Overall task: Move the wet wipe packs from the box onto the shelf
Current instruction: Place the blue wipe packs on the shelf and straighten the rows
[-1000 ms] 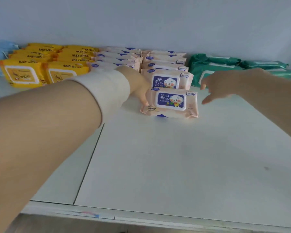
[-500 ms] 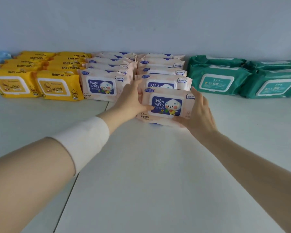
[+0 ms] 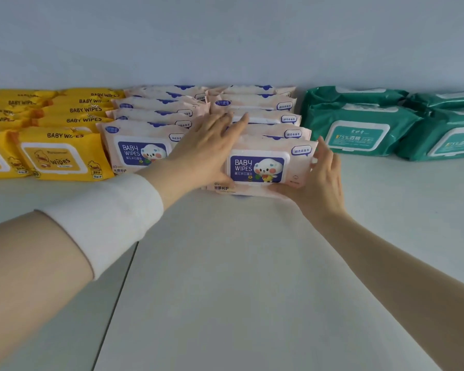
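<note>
Since half a second ago my left grip (image 3: 206, 153) has slid up off the side of the front pink pack (image 3: 257, 168) and now lies over the top of its row, and the pack stands more upright against the packs behind it.

From my remote seat, the white shelf (image 3: 252, 277) fills the view, with a dark seam (image 3: 118, 298) running from six o'clock up toward eleven. Along the back wall at twelve o'clock the stock sits in bands. Yellow packs (image 3: 62, 159) in overlapping rows are at ten o'clock, and green packs (image 3: 359, 135) at two o'clock. Between them are two pink rows, with the left pink row (image 3: 142, 151) just beside the yellow.

The front pink pack heads the right pink row, on the shelf at about twelve o'clock, leaning on the pack behind, label facing me.

A white cuff (image 3: 110, 215) covers my left wrist at nine o'clock. The left grip is flat, fingers straight across the pack tops, thumb on the front pack's left face. The right grip (image 3: 319, 180) cups that pack's right end, thumb under the lower edge and fingers up the side, holding it.
</note>
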Available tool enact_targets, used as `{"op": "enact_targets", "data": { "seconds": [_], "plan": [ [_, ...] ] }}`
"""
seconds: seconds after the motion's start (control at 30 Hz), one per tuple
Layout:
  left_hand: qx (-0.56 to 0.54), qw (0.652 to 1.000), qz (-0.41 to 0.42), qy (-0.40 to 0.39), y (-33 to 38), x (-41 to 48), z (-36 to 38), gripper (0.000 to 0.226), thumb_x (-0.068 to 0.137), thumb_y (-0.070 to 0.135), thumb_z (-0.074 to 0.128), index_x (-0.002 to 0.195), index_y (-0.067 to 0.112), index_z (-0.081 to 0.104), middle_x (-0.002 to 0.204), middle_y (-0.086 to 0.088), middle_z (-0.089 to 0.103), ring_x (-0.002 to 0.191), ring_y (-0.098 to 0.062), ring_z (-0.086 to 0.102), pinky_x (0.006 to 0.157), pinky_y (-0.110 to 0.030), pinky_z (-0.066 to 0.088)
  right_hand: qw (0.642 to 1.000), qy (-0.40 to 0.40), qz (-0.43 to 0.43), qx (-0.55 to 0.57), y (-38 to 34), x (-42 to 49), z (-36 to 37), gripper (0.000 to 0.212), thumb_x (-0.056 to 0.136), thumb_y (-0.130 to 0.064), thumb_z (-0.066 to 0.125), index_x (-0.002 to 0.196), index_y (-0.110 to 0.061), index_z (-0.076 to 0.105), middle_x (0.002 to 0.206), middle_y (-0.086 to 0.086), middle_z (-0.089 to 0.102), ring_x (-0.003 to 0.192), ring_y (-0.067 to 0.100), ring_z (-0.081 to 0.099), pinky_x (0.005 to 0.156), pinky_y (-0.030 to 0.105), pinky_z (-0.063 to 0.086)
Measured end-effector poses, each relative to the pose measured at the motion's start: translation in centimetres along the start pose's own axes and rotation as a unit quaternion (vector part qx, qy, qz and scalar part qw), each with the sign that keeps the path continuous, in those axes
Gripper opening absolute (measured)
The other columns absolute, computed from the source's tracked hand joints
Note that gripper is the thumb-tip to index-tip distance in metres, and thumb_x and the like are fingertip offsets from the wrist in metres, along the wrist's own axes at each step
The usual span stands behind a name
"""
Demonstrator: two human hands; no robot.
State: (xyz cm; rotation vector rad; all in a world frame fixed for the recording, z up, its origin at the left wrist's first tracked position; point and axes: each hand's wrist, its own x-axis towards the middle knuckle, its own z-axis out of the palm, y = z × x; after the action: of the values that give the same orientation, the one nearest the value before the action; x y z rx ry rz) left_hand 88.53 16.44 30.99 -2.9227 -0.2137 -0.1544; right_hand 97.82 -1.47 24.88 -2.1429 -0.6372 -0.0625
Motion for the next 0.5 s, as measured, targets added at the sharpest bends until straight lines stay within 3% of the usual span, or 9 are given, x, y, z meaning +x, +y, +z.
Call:
{"op": "enact_targets", "data": {
  "seconds": [0.13,0.3,0.4,0.5],
  "plan": [
    [-0.011,1.000,0.002,-0.019,-0.5,1.8,0.3,0.125,0.062,0.052,0.078,0.148,0.013,-0.003,0.150,-0.014,0.024,0.141,-0.028,0.021,0.114,-0.042,0.024,0.999,0.000,0.033,0.013,-0.2,1.7,1.1,0.084,0.056,-0.031,0.088,0.123,-0.007,0.043,0.122,0.010,0.054,0.112,0.031,0.048,0.090,0.040,0.042],
    [0.022,0.999,0.029,0.019,-1.3,2.6,0.7,0.114,0.068,0.046,0.077,0.148,0.014,0.003,0.148,-0.014,0.025,0.140,-0.028,0.023,0.113,-0.043,0.024,0.999,0.027,0.007,0.016,-0.5,2.8,2.2,0.087,0.059,-0.030,0.087,0.127,-0.007,0.039,0.126,0.011,0.053,0.115,0.031,0.048,0.092,0.042,0.043],
    [-0.007,0.999,0.038,0.008,-1.5,2.2,0.4,0.117,0.065,0.050,0.076,0.149,0.013,0.003,0.151,-0.016,0.021,0.142,-0.028,0.019,0.117,-0.042,0.018,0.998,0.023,0.028,0.049,-0.4,2.3,2.1,0.080,0.060,-0.026,0.086,0.124,-0.008,0.042,0.123,0.010,0.055,0.111,0.029,0.051,0.084,0.033,0.042],
    [-0.031,0.999,0.039,-0.020,-2.7,2.1,-0.3,0.119,0.063,0.055,0.073,0.149,0.010,0.004,0.156,-0.012,0.013,0.145,-0.023,0.010,0.115,-0.032,0.005,0.997,0.009,0.039,0.061,-0.2,2.1,1.8,0.082,0.057,-0.025,0.087,0.125,-0.011,0.043,0.123,0.007,0.057,0.111,0.027,0.052,0.080,0.027,0.038]
  ]
}}
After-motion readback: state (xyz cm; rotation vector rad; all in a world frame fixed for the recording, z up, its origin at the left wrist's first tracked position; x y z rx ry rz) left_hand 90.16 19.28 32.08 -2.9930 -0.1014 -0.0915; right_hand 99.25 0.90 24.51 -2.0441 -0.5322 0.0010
